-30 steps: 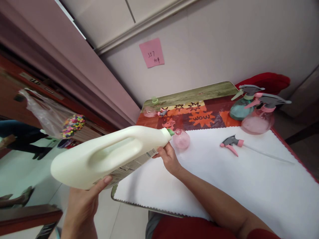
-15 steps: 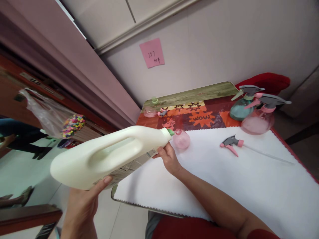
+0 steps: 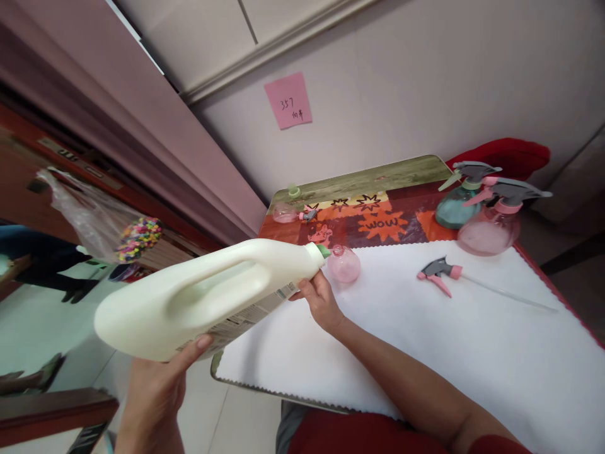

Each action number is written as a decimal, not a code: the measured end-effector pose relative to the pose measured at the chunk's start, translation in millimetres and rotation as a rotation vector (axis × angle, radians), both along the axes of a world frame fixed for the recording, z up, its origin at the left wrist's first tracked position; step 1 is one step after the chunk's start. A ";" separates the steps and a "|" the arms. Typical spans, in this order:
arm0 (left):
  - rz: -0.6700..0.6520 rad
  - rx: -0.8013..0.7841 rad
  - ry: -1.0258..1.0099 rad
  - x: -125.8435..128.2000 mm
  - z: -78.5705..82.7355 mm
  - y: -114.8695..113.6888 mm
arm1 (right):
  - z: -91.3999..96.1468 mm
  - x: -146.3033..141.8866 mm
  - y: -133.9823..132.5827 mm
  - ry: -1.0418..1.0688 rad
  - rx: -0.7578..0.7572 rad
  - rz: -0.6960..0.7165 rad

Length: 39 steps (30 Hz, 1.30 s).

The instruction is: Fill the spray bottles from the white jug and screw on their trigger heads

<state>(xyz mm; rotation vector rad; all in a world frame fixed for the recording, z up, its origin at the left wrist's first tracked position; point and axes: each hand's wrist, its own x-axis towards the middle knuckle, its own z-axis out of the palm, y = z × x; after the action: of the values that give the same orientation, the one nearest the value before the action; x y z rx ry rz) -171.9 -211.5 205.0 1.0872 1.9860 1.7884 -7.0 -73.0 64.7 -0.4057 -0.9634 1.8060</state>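
A large cream-white jug (image 3: 142, 309) with a moulded handle and a printed label lies tilted in both my hands. My left hand (image 3: 163, 378) supports its base end from below, thumb along the side. Close to the neck, my right hand (image 3: 321, 304) grips the jug from underneath. The jug's green spout (image 3: 324, 251) points at the mouth of a small round pink bottle (image 3: 345, 268), which stands uncapped on the white cloth (image 3: 378, 353). Whether liquid flows cannot be made out. To the right lies a grey and pink spray head (image 3: 440, 272) with a long clear tube.
At the table's right edge stand a teal spray bottle (image 3: 456, 208) and a pink spray bottle (image 3: 491, 232). A small pink spray bottle (image 3: 285, 214) lies near the back left, by a green cap (image 3: 293, 190). Another person's legs (image 3: 42, 265) show at far left.
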 end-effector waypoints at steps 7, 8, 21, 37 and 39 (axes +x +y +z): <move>-0.008 -0.003 0.003 1.0 1.1 -0.9 | -0.6 0.3 -0.1 -0.004 -0.001 0.006; -0.002 -0.006 0.001 0.7 1.0 -1.2 | -0.5 0.3 -0.1 -0.003 -0.001 0.008; 0.007 -0.005 0.026 -0.2 0.3 -1.6 | -1.0 0.0 0.0 0.002 0.007 0.000; -0.003 -0.027 0.029 3.2 3.4 -0.2 | 1.3 1.4 0.0 0.000 0.003 0.004; 0.003 -0.036 0.026 3.4 3.7 -0.4 | 1.5 1.6 0.0 0.002 0.003 0.004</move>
<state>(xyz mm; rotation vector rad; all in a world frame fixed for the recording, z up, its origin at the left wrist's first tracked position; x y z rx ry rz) -168.5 -211.8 208.7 1.1028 2.0276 1.7417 -5.4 -73.0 66.2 -0.4005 -0.9664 1.8077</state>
